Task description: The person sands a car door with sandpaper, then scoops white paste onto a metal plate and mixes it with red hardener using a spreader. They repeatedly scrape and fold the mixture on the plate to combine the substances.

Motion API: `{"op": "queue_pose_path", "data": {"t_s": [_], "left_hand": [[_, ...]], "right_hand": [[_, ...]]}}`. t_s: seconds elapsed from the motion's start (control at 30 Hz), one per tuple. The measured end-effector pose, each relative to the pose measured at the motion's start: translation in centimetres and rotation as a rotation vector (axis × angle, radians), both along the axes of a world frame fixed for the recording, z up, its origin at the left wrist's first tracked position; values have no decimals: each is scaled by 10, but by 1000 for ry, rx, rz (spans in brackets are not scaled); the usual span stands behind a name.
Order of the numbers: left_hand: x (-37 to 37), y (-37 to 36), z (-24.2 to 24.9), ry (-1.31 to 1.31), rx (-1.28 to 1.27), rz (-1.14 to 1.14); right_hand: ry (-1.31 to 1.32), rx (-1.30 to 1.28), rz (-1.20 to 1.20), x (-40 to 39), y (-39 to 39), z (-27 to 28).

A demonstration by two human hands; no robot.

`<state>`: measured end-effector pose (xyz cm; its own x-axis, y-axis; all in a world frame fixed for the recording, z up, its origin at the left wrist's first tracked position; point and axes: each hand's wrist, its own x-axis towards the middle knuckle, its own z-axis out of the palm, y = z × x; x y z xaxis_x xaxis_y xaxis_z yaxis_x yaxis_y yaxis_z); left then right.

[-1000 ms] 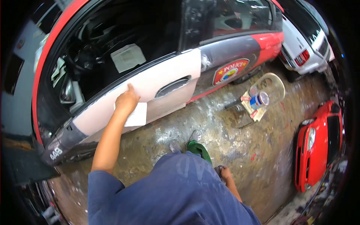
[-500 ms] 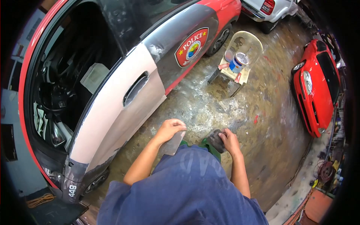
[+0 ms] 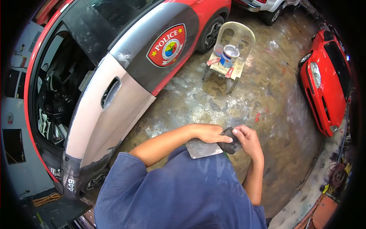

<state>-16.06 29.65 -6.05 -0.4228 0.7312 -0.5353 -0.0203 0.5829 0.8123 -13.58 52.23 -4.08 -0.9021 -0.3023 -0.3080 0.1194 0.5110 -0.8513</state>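
My left hand (image 3: 209, 133) reaches across the front of my body, closed on a thin grey rectangular sheet (image 3: 203, 149) that hangs below the palm. Its fingertips touch a dark, flexible-looking pad (image 3: 232, 143), whose exact kind I cannot make out. Pinched between thumb and fingers, that pad is in my right hand (image 3: 250, 142). Both hands are close together above my blue shirt (image 3: 171, 191). To the left stands a car door (image 3: 103, 126) with a pale, matte, filler-like surface around its handle opening (image 3: 111, 92).
A worn plastic chair (image 3: 238, 68) ahead carries a blue-and-white can (image 3: 229, 57) and red-and-white pieces. The police emblem (image 3: 167, 45) marks the car's dark rear door. A red car (image 3: 328, 80) stands at the right, with a hose (image 3: 337, 175) near the wall.
My left hand has swung right with the grey sheet and now meets the dark pad in my right hand. The view has shifted, so the car and chair appear further left.
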Motion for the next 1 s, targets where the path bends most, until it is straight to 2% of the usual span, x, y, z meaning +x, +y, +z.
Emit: {"op": "queue_pose_path", "data": {"t_s": [0.1, 0.13, 0.23, 0.27, 0.33, 0.4, 0.5, 0.53, 0.63, 0.67, 0.7, 0.77, 0.8, 0.9, 0.93, 0.97, 1.0], "left_hand": [[-13, 32, -1, 21, 145, 95], [-23, 36, 19, 0, 72, 70], [-37, 42, 19, 37, 98, 160], [-37, 45, 17, -46, 259, 372], [-48, 49, 8, -170, 374, 680], [-74, 47, -5, -222, 276, 889], [-118, 60, -56, -365, 472, 1016], [-130, 91, -48, -368, 570, 1247], [-175, 146, -83, -227, 597, 1455], [-193, 171, -81, -230, 642, 1511], [-209, 194, -80, -218, 652, 1502], [-240, 234, -77, -195, 666, 1480], [-256, 255, -73, -240, 630, 1489], [-306, 311, -78, -108, 688, 1416], [-326, 311, -91, -129, 654, 1285], [-339, 318, -105, -151, 683, 1255], [-350, 324, -85, -173, 708, 1227]], "right_hand": [[-129, -71, -44, -11, 69, -5], [-159, -119, -72, -13, 89, -10], [-258, -190, -160, -21, 136, -19], [-287, -202, -193, -24, 151, -23], [-285, -171, -262, -26, 184, -39], [-294, -139, -273, -32, 214, -60], [-263, -190, -367, -43, 209, -71], [-219, -208, -321, -49, 202, -70], [-157, -297, -146, -86, 164, -33], [-18, -238, -96, -103, 154, -20], [118, -175, -44, -120, 148, -12], [280, -25, -125, -154, 146, -31], [283, 16, -167, -167, 155, -38], [162, 62, -288, -209, 191, -50], [189, 79, -360, -217, 202, -57], [139, -168, -507, -224, 214, -68], [89, -418, -649, -230, 225, -82]]}}
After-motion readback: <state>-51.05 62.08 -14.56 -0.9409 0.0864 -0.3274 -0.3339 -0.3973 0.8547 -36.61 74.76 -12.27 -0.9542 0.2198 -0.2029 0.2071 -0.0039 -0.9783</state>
